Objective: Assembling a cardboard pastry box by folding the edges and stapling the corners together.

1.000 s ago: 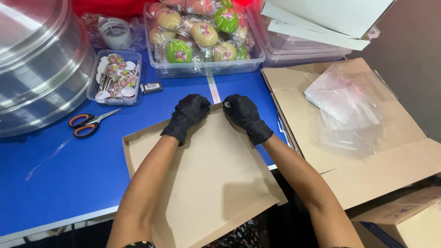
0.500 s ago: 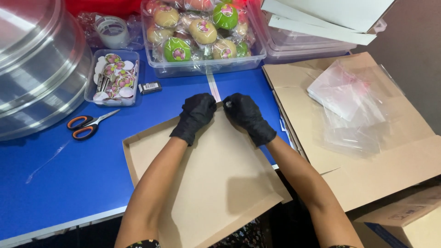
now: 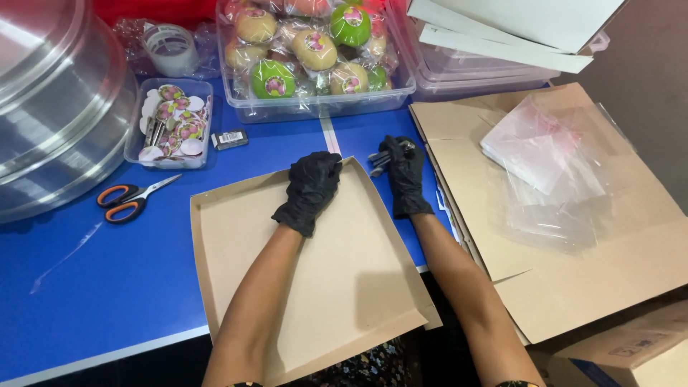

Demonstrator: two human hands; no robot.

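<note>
Pressing down on the far edge of a shallow cardboard tray (image 3: 308, 265) lying on the blue table (image 3: 107, 287), the left hand (image 3: 309, 190) lies curled on its rim. The right hand (image 3: 405, 175), just beside the tray's far corner, is closed on a small shiny piece, seemingly tape. Judging by this, an edge is being fixed, calling for careful alignment.

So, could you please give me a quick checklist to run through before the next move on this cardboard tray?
1. Flat brown cardboard tray lies on the blue table: ok.
2. Left hand in black glove presses the tray's far edge: ok.
3. Right hand grips a small shiny item: ok; what it is: cannot tell.
4. Orange-handled scissors lie apart from both hands: ok.
5. Tray fully supported: not ok, its near corner overhangs the table edge.
</note>
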